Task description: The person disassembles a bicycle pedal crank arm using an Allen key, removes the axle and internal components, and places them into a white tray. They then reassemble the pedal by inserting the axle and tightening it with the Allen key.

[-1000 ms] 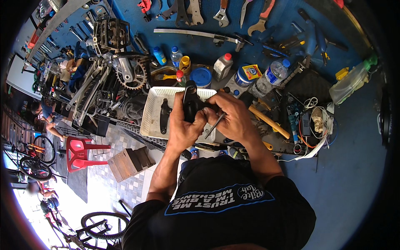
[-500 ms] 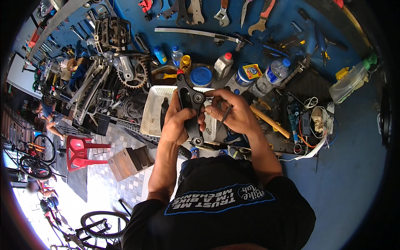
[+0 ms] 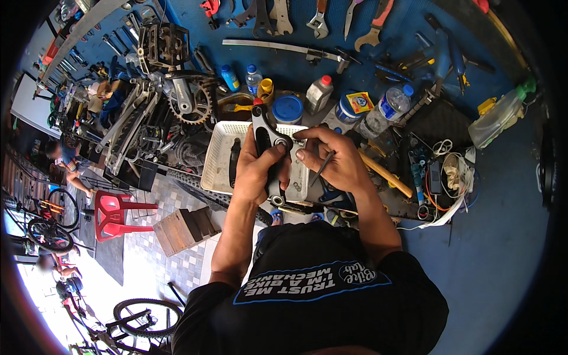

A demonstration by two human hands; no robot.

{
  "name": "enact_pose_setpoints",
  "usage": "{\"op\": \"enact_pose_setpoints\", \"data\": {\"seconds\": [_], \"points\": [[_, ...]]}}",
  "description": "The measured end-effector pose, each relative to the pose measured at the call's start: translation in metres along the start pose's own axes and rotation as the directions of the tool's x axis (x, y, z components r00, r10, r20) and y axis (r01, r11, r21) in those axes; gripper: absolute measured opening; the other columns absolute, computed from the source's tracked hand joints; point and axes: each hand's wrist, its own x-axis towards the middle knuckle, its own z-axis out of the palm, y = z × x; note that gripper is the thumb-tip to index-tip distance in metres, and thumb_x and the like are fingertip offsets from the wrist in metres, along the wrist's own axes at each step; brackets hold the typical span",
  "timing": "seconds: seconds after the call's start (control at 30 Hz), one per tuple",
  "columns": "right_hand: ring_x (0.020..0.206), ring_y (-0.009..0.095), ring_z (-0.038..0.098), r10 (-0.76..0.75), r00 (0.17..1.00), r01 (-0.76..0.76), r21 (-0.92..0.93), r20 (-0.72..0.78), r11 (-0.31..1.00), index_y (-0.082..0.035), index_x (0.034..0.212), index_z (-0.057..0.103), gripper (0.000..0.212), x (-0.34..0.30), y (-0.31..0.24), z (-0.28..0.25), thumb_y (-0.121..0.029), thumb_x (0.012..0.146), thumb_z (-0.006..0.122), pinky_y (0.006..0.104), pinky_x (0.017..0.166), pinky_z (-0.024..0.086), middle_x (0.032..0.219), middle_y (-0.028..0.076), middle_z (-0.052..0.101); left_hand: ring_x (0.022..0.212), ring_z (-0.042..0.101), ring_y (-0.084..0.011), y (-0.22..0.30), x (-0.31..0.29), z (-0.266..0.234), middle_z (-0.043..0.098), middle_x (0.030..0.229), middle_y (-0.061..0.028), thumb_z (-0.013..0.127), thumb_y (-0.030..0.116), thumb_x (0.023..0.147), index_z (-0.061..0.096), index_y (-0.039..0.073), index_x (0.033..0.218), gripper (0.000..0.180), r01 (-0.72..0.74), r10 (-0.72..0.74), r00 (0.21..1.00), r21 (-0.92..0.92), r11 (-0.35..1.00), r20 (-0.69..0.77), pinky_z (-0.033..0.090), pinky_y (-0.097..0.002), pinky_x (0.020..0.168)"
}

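Left hand (image 3: 258, 171) wrapped around the middle of a black bicycle crank arm (image 3: 264, 139), grip closed tight on it, arm held upright over the white plastic basket (image 3: 220, 160) on the cluttered surface (image 3: 509, 195); silver-ringed hole near the upper end of the crank arm just by the thumb, lower end poking out beneath the palm; right hand (image 3: 334, 163) just beside, fingertips pinched against the crank arm at that hole, a thin dark tool (image 3: 322, 168), seemingly a pick or small key, tucked slanting under the fingers; grip of the right hand closed on that tool. Behind the basket: blue-lidded tub (image 3: 288, 109), grey bottle with red cap (image 3: 319, 93), clear water bottle (image 3: 386, 110), chainring with crank (image 3: 190, 102); wooden-handled tool (image 3: 386, 174) lying right of the hands; wrenches (image 3: 318, 16) hung on the blue wall above; red plastic chair (image 3: 115, 212) on the tiled floor far below left.
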Motion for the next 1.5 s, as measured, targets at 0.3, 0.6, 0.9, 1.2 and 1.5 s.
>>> {"op": "enact_pose_setpoints", "data": {"seconds": [0.3,0.6,0.9,1.2,1.5], "points": [[0.057,0.009,0.049,0.035,0.999,-0.037,-0.049,-0.028,0.998,-0.008,0.116,0.073,0.029,-0.004,-0.003,-0.004,-0.020,0.091,0.079,0.0283,0.054,0.039,0.082,0.002,0.067,0.046,0.057,-0.0151,-0.016,0.007,-0.004,0.062,0.080,-0.0098,0.064,-0.003,0.096,0.044,0.007,0.118,0.031,-0.128,0.137,0.990,0.182,0.975,-0.037,0.048,-0.0302,0.038],[0.078,0.026,0.071,-0.212,0.977,0.174,-0.510,-0.017,0.842,-0.020,0.120,0.075,0.038,-0.010,0.000,0.011,-0.006,0.085,0.074,0.0396,0.067,0.059,0.097,0.005,0.068,0.068,0.065,-0.0151,-0.026,0.011,-0.018,0.061,0.093,-0.0093,0.055,-0.009,0.086,0.032,0.007,0.141,0.061,-0.192,0.199,0.980,0.385,0.903,0.023,0.056,-0.0308,0.059],[0.079,0.025,0.071,-0.101,0.977,0.208,-0.710,0.189,0.672,-0.025,0.132,0.070,0.055,-0.007,-0.001,0.004,-0.009,0.079,0.074,0.0415,0.063,0.060,0.108,0.004,0.063,0.074,0.060,-0.0136,-0.023,0.003,-0.019,0.058,0.103,-0.0120,0.052,-0.009,0.085,0.029,0.005,0.148,0.068,-0.221,0.240,0.969,0.645,0.732,0.059,0.051,-0.0292,0.063],[0.083,0.027,0.072,0.090,0.960,-0.054,-0.140,0.264,0.989,-0.018,0.139,0.062,0.059,-0.002,0.014,0.006,-0.007,0.082,0.070,0.0434,0.070,0.061,0.110,0.010,0.067,0.088,0.062,-0.0276,-0.027,0.008,-0.028,0.058,0.106,-0.0189,0.052,-0.009,0.085,0.028,0.003,0.149,0.069,-0.443,0.423,0.869,0.787,0.429,0.258,0.051,-0.0376,0.079],[0.083,0.032,0.073,-0.101,0.984,0.171,-0.603,0.149,0.779,-0.014,0.136,0.061,0.051,-0.022,0.032,0.021,-0.006,0.086,0.069,0.0435,0.065,0.061,0.102,0.014,0.066,0.098,0.064,-0.0375,-0.018,0.004,-0.023,0.060,0.111,-0.0272,0.052,-0.008,0.086,0.028,0.002,0.150,0.069,-0.301,0.211,0.951,0.819,0.488,0.224,0.051,-0.0424,0.088]]}}
